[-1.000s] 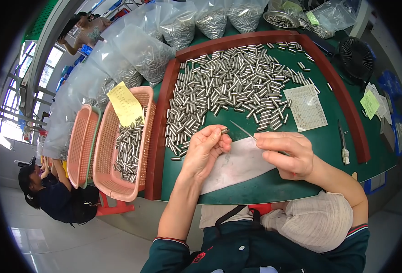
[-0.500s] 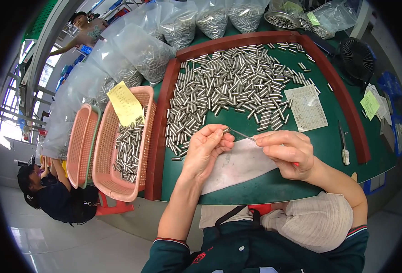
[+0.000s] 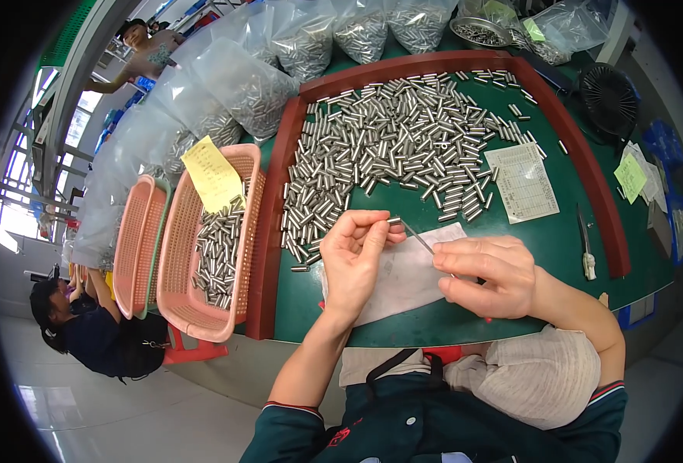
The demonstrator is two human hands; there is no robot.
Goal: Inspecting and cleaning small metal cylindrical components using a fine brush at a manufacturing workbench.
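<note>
My left hand (image 3: 354,258) pinches a small metal tube (image 3: 394,221) between thumb and fingertips, above a pale cloth (image 3: 403,278). In my right hand (image 3: 489,274) is a thin metal rod-like tool (image 3: 419,238), whose far tip reaches close to the tube's end. Whether the tip touches or enters the tube I cannot tell. Beyond my hands spreads a wide heap of similar metal tubes (image 3: 395,139) on the green mat (image 3: 388,202).
A dark red wooden frame (image 3: 270,231) borders the heap. To its left, a pink basket (image 3: 202,328) holds more tubes and a yellow note (image 3: 213,176). Filled plastic bags (image 3: 256,89) line the back. At right lie a printed sheet (image 3: 522,183), a thin pointed tool (image 3: 586,247) and a fan (image 3: 608,100).
The right hand has turned and dropped slightly, so the rod tool now slants more steeply. The left hand and its tube have shifted a little to the right.
</note>
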